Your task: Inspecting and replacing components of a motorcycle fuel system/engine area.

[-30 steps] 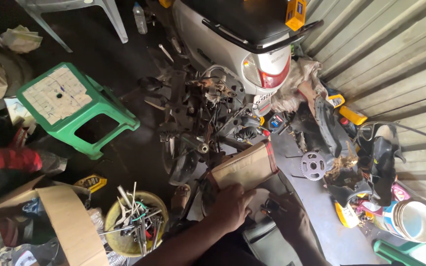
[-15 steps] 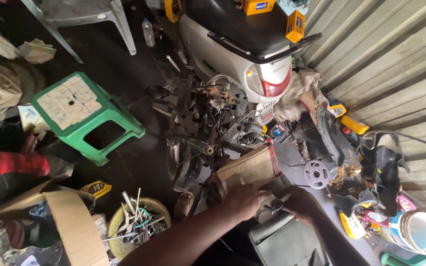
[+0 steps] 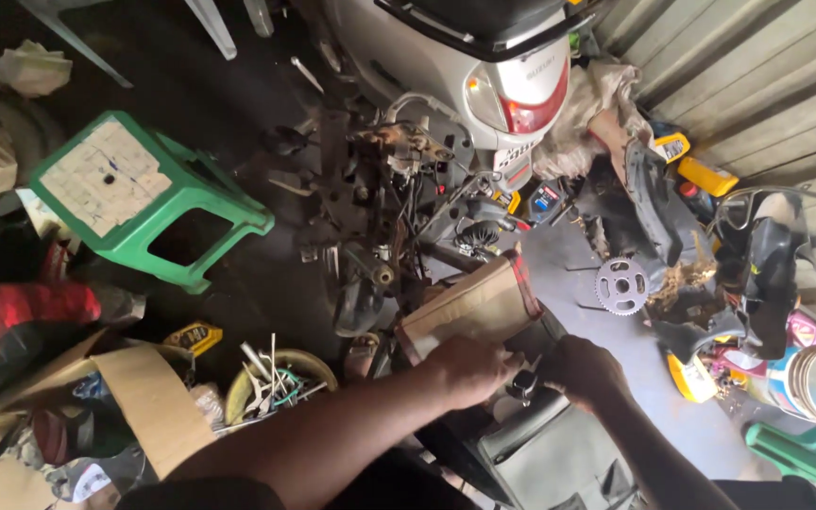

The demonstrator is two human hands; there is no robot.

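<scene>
My left hand (image 3: 469, 370) comes in from the lower left and grips the near edge of a brown cardboard piece (image 3: 474, 307) with a red-striped end. The cardboard lies tilted over a dismantled engine (image 3: 384, 227). Right beside it, my right hand (image 3: 586, 370) is curled, its fingers closed around a small dark metal part (image 3: 524, 383). That part sits at the top of a grey plastic body panel (image 3: 559, 458) lying under both hands. What the part is fixed to is hidden by my fingers.
A white scooter's rear (image 3: 484, 66) stands at the top, with corrugated metal wall (image 3: 767, 85) to the right. A sprocket (image 3: 621, 285) and dark fairings (image 3: 767, 255) lie right. A green stool (image 3: 144, 198), a yellow bowl of tools (image 3: 276, 387) and cardboard box (image 3: 144, 406) sit left.
The view has tilted, and the scooter and stool sit higher in frame. My right hand has come out from behind the cardboard and closed on the dark part; my left stays on the cardboard.
</scene>
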